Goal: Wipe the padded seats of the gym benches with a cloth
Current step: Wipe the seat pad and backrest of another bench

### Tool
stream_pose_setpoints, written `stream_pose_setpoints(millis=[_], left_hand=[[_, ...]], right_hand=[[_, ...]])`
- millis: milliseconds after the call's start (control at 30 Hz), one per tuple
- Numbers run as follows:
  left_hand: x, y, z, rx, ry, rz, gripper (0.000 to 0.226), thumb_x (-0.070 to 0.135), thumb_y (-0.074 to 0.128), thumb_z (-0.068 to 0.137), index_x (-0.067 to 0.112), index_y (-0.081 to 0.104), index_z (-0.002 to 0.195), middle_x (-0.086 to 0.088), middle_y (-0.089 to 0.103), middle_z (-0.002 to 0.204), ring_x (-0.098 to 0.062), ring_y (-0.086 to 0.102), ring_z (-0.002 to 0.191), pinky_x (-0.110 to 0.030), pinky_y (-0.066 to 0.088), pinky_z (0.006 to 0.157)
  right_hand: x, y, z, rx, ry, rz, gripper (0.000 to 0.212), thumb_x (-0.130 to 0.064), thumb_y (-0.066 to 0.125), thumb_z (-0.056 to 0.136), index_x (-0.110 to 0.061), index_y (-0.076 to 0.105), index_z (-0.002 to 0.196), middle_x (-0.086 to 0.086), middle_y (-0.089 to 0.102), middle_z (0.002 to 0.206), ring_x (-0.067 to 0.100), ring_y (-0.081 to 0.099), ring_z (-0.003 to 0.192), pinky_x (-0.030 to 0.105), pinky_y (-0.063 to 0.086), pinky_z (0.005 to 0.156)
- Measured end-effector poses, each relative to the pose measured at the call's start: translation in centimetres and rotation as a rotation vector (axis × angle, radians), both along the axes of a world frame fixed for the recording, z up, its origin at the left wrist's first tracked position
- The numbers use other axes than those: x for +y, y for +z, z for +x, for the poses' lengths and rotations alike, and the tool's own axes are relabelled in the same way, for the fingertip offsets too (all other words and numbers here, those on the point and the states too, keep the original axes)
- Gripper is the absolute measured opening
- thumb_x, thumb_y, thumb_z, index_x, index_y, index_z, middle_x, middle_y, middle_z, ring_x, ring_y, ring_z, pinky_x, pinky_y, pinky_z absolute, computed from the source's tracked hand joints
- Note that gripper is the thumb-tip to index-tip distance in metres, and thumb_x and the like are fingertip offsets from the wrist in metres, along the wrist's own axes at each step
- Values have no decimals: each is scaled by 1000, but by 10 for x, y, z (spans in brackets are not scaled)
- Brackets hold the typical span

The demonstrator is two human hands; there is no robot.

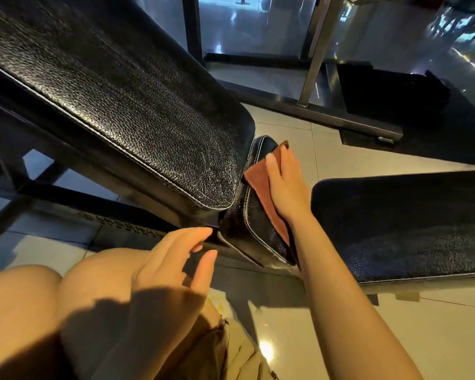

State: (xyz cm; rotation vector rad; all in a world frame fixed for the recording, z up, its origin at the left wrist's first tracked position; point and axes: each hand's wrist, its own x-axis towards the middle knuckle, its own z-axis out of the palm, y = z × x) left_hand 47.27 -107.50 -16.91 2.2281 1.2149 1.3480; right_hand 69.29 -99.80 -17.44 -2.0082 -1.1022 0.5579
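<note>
Tiled floor (436, 338); 2 benches, 1 cloth (261, 182) pressed on seat pad (261, 231) by flat right hand (285, 185); left hand (173, 259) relaxed, empty

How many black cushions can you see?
3. The big backrest pad slopes across the upper left, the small seat pad sits under the cloth in the middle, and another bench pad lies right. More may be hidden.

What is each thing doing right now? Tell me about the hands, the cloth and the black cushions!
Right hand: flat, fingers straight, pressing the cloth onto the small seat pad.
Left hand: open, fingers spread, holding nothing.
Cloth: reddish-brown, spread on the small seat pad under the right hand.
Small seat pad: tilted, partly covered by the cloth.
Big back pad: sloping, bare, shiny.
Second bench pad: bare, untouched.
</note>
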Motion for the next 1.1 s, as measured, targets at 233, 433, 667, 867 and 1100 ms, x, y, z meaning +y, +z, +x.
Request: stream_pose_setpoints(millis=[233,433,667,867,1100], left_hand=[[1,-7,-17,-39,60,-82,21,7,61,84,2,67,103,-3,65,88,-2,58,81,-2,42,78],[0,-13,-14,-14,27,37,21,9,58,87,-3,67,100,-6,66,90,-7,59,79,-7,47,78],[-2,-20,-18,60,-46,94,23,14,57,88,8,64,109,-7,65,101,-14,60,93,-19,50,78],[-7,-14,-17,-25,-89,-64,26,29,51,89,26,54,114,23,47,109,-1,52,97,-10,44,83],[-2,-17,-15,-40,-20,-50,25,31,49,89,27,54,112,9,56,107,0,49,96,-8,42,74]], right_hand=[[-39,2,-32,-138,187,60,70,-62,23,96,-29,4,155,-8,2,164,12,0,150,43,-3,122],[-102,-29,-78,-147,63,236,57,-48,27,96,-35,15,150,-16,21,157,2,14,147,38,14,122],[-118,-37,-50,105,-74,85,59,-55,17,91,-44,25,148,-9,40,149,13,45,130,37,41,106],[-38,-21,-2,211,-71,20,62,-54,24,97,-7,45,131,15,48,134,28,44,125,46,30,114],[-88,-28,-49,2,-51,98,53,-40,30,104,-24,23,154,-6,28,158,10,26,144,37,22,121]])
